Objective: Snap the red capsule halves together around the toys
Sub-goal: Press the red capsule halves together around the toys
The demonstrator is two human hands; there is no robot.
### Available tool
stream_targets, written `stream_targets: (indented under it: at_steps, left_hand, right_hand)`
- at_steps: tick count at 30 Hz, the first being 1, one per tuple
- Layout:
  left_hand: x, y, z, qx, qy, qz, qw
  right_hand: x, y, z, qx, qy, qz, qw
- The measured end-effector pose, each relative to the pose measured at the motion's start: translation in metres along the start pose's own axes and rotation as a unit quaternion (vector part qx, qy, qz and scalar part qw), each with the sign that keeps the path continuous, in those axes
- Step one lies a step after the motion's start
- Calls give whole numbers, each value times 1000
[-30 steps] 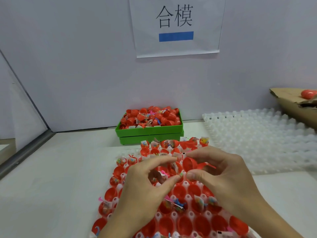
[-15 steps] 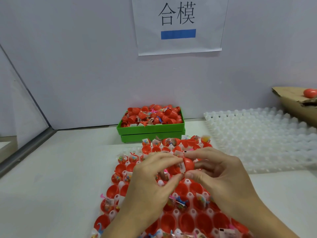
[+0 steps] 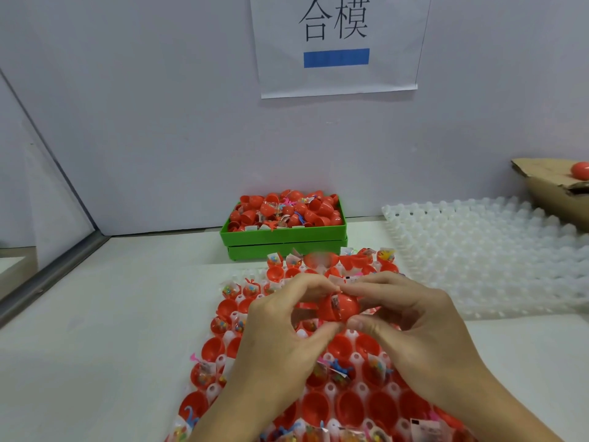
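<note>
A red capsule (image 3: 341, 307) hangs above the tray, its two halves brought together with a bit of toy wrapper showing at the seam. My left hand (image 3: 280, 339) pinches its left side between thumb and forefinger. My right hand (image 3: 411, 327) pinches the right side the same way. Below them lies a white tray (image 3: 223, 362) whose cups hold several open red halves, some with small wrapped toys inside. My hands hide the tray's middle.
A green bin (image 3: 283, 240) heaped with red halves and toys stands behind the tray. Another white cup tray (image 3: 484, 253) lies to the right. A cardboard box (image 3: 541, 183) with a closed red capsule (image 3: 580, 170) sits far right. A wall stands close behind.
My hands have come together and lifted slightly. The red half in my right hand now meets the half in my left, forming one round capsule.
</note>
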State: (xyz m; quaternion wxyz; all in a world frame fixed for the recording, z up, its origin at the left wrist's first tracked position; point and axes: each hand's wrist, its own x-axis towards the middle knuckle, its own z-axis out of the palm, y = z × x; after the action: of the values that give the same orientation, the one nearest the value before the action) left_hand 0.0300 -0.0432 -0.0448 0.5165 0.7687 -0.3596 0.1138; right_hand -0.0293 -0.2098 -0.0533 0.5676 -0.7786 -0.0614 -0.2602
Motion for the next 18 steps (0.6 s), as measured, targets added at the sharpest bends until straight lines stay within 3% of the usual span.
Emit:
stream_targets:
  at_steps: [18]
  left_hand:
    - [2, -4, 1, -121, 17, -54, 991]
  right_hand:
    - [2, -3, 2, 102, 30, 16, 994]
